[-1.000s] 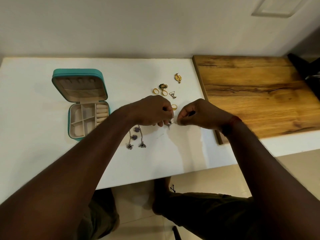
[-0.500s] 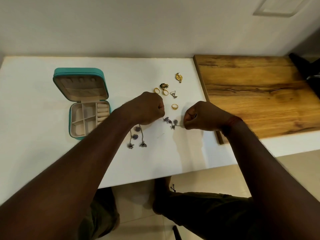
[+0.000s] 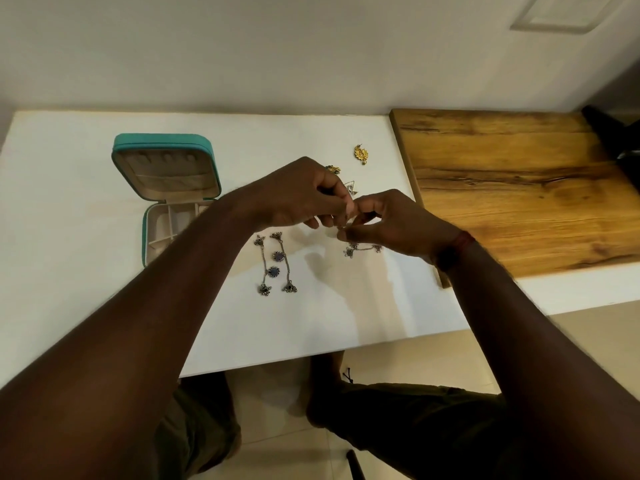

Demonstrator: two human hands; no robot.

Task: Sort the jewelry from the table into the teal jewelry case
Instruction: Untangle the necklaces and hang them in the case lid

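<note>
As hands (image 3: 298, 197) (image 3: 398, 225) pinch chain (image 3: 363, 248), forearm (image 3: 194, 258) (left) crosses case (image 3: 162, 140)

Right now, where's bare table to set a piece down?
Bare: near strip between silver dangle earrings and table front edge; far strip between teal case and gold earring; wooden board. Crowded: left hand, right hand pinching silver chain.

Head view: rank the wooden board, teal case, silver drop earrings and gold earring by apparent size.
1. Wooden board
2. Teal case
3. Silver drop earrings, as a pair
4. Gold earring
All lie on one table, so nearness hardly skews it.
</note>
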